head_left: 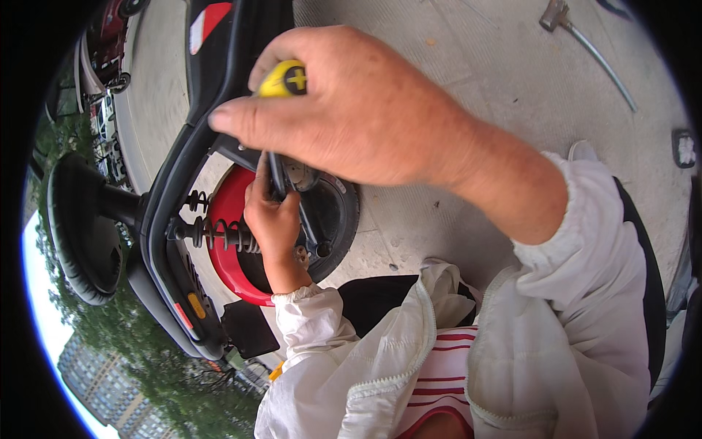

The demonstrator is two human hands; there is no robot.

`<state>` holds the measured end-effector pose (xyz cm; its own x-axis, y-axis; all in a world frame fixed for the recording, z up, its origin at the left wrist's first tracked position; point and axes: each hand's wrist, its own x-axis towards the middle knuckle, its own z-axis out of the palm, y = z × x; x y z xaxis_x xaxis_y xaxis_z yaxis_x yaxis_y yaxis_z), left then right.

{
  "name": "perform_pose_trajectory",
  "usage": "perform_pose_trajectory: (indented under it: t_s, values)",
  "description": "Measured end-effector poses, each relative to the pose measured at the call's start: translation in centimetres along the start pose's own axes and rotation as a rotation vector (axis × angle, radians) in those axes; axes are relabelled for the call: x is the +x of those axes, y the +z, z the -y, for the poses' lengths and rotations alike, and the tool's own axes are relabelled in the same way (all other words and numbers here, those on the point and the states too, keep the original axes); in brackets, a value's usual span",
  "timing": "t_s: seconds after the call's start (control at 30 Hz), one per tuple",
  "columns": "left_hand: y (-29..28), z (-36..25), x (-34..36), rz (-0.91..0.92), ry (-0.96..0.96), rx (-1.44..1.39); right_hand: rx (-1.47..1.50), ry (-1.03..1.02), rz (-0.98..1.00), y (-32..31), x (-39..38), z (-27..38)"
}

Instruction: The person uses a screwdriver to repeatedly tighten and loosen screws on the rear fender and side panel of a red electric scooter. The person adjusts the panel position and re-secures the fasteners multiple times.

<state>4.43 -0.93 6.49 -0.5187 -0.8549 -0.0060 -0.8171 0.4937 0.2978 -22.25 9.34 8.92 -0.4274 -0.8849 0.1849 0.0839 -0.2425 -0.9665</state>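
My right hand (pixel 329 110) grips the yellow handle (pixel 284 79) of a screwdriver, held high over a scooter's wheel. My left hand (pixel 272 216) is lower, at the wheel, its fingers closed around a dark metal bar (pixel 276 175), with the index finger along it; where the screwdriver's tip is, I cannot tell. The wheel has a red fender (pixel 223 260) and a black tire (pixel 341 234). Beside my left hand are coil-spring shocks (pixel 216 234) and a metal housing (pixel 301 175), partly hidden by my right hand.
The scooter's black frame (pixel 164 212) and seat (pixel 80 223) fill the left side. A hammer (pixel 556 16) with a metal handle lies on the pavement (pixel 468 58) at upper right. A small dark object (pixel 684 146) is at the far right. Parked vehicles, trees and buildings show at far left.
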Motion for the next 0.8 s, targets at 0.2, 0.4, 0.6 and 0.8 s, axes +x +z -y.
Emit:
perform_pose_trajectory:
  t_s: [0.2, 0.4, 0.6, 0.8]
  values:
    - [0.1, -1.3, 0.3, 0.041, 0.109, -0.135, 0.197, -0.172, -0.147, -0.4, -2.3, -5.1]
    - [-2.0, 3.2, 1.0, 0.082, 0.057, -0.225, 0.216, -0.251, 0.014, -2.5, -2.4, -6.2]
    - [-0.5, -1.3, 0.0, -0.057, 0.074, -0.218, 0.218, -0.343, 0.017, -1.3, -2.6, -6.7]
    - [-0.7, -1.5, 0.8, -0.005, 0.054, -0.182, 0.191, -0.358, -0.017, -0.1, -2.8, -7.1]
